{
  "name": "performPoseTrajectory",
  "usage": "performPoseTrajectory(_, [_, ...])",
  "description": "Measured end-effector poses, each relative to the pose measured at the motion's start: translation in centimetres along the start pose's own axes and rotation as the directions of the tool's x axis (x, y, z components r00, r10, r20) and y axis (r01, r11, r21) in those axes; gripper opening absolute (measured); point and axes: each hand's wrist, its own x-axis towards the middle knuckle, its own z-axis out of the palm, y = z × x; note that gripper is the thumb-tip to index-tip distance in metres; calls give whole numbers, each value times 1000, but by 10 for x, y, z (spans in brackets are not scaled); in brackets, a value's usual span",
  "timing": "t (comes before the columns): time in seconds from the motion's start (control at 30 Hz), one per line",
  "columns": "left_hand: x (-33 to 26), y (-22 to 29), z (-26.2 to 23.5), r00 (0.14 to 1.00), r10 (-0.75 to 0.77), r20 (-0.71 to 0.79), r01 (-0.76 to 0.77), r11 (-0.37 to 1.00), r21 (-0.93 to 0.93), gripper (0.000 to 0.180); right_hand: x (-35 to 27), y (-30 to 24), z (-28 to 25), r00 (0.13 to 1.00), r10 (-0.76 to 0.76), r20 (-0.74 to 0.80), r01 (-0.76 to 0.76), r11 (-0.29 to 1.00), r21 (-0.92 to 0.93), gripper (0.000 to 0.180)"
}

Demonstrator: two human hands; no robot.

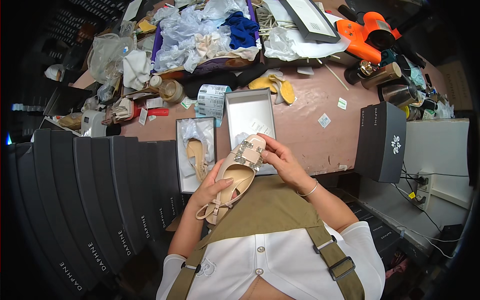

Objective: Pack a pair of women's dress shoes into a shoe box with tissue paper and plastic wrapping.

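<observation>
A beige slingback shoe (233,172) with a square jewelled buckle (248,155) on its toe is held up in front of my olive apron. My left hand (212,189) wraps round its side, the thumb on the inner rim near the heel straps. At the toe, my right hand (282,161) grips the edge beside the buckle with fingers and thumb. The matching shoe (196,156) lies among tissue paper in an open shoe box (215,135) just beyond my left hand. Past the toe stands an open white box lid or tray (272,117) with paper in it.
Stacked dark shoe boxes (95,200) crowd the left, and another dark box (382,142) stands at right. At the back are a purple-edged bin (156,45) of plastic and cloths, yellow pads (286,92), an orange heat gun (352,37) and a glass jar (171,91).
</observation>
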Motion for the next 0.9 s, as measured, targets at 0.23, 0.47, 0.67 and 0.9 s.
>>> performPoseTrajectory(0.23, [-2, -1, -2, 1000, 7, -18, -7, 1000, -1, 65, -2, 0, 5, 991, -9, 133, 6, 1000, 22, 76])
performPoseTrajectory(0.47, [-7, 0, 1, 998, 36, -47, -35, 999, 13, 66, -4, -1, 8, 985, -4, 174, -16, 993, 116, 76])
performPoseTrajectory(0.67, [-10, 2, 3, 999, -9, -31, 10, 999, 36, 66, -2, 5, 6, 992, 27, 124, -30, 999, 26, 71])
performPoseTrajectory(0.9, [-2, 17, -9, 997, 82, -4, -82, 996, -23, 61, 9, 2, 23, 956, 136, 259, -161, 984, 79, 60])
